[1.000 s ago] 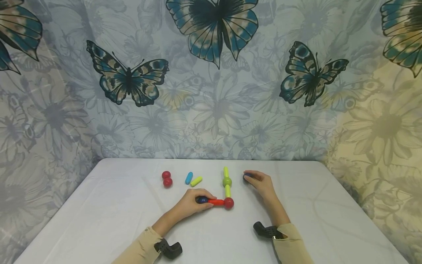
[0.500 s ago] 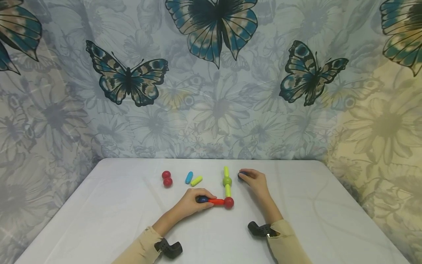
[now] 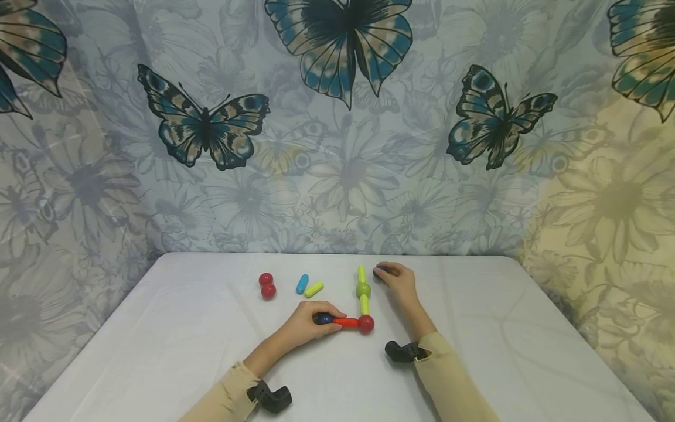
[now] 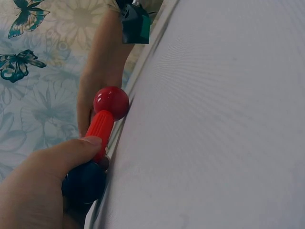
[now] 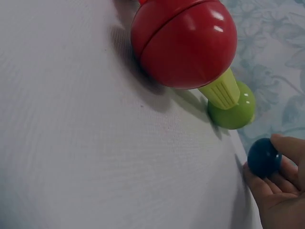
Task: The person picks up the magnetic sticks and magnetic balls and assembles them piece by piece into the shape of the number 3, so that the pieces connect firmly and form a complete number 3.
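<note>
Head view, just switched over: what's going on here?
A person is working at a white table. The left hand grips a dark blue ball and a red rod, which meets a red ball. Beyond it run a near lime rod, green ball and far lime rod. The right hand pinches a second blue ball, right of, and apart from, the far lime rod. Two loose red balls, a light blue rod and a loose lime rod lie to the left.
</note>
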Action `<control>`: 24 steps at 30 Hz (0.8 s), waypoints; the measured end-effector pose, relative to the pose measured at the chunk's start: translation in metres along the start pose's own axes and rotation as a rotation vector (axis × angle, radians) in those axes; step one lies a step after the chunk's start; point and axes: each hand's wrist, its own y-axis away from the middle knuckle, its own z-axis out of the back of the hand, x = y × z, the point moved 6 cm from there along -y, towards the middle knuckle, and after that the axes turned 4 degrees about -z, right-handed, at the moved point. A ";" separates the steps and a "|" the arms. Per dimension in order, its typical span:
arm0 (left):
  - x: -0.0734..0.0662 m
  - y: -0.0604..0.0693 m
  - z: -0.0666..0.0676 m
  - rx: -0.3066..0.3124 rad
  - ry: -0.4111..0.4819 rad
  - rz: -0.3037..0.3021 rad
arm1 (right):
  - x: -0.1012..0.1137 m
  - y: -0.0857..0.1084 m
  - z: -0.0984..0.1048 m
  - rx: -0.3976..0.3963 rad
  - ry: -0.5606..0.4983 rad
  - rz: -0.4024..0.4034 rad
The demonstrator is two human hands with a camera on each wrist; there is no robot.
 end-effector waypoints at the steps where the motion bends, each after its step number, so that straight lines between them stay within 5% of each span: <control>1: 0.003 0.000 -0.001 -0.001 -0.005 0.000 | 0.000 -0.001 -0.001 -0.001 0.001 -0.010; 8: 0.015 -0.001 -0.002 0.005 0.016 -0.008 | 0.004 -0.006 -0.006 -0.017 0.002 -0.047; 24: 0.015 -0.002 -0.001 0.017 0.004 -0.058 | 0.018 -0.013 -0.021 -0.030 -0.051 -0.091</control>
